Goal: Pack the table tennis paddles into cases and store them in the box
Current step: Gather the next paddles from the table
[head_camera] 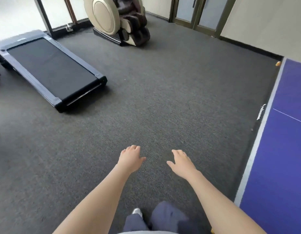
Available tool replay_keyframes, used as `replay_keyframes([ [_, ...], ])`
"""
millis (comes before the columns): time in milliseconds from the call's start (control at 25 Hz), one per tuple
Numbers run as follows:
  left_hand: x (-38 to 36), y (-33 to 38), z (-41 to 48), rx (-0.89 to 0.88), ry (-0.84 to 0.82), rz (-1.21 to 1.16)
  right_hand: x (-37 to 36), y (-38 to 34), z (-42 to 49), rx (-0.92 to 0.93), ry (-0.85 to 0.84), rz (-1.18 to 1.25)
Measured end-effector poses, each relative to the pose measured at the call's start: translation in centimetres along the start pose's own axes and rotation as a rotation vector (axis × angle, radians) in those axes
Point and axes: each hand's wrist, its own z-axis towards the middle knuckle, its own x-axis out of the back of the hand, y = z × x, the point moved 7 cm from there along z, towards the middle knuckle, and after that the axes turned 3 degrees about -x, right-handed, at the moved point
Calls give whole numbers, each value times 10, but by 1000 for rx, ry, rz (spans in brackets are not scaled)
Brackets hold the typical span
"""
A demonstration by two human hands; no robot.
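Grey carpet [163,102] lies wide beside the table [257,149] edge; left hand [130,159], right hand [181,163] hover, grips slack, empty.

Dark grey carpet floor [163,98] fills the room. A black flat treadmill [50,70] lies at the left, with a beige-and-brown massage chair [116,19] behind it. Dark-framed glazed doors [202,12] meet a pale wall [264,17]. A blue worktop [289,149] stands at the right.

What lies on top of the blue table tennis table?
The table shows, in its visible part, only a white line: no paddles, cases or box. The rest is out of frame. A small orange thing sits off its far corner.
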Motion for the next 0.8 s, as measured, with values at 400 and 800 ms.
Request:
replay_keyframes([
  [400,36,64,175,-189,-200,242,70,80,111,-224,59,127],
  [800,97,236,337,-444,-210,327,171,198,186,-448,167,306],
])
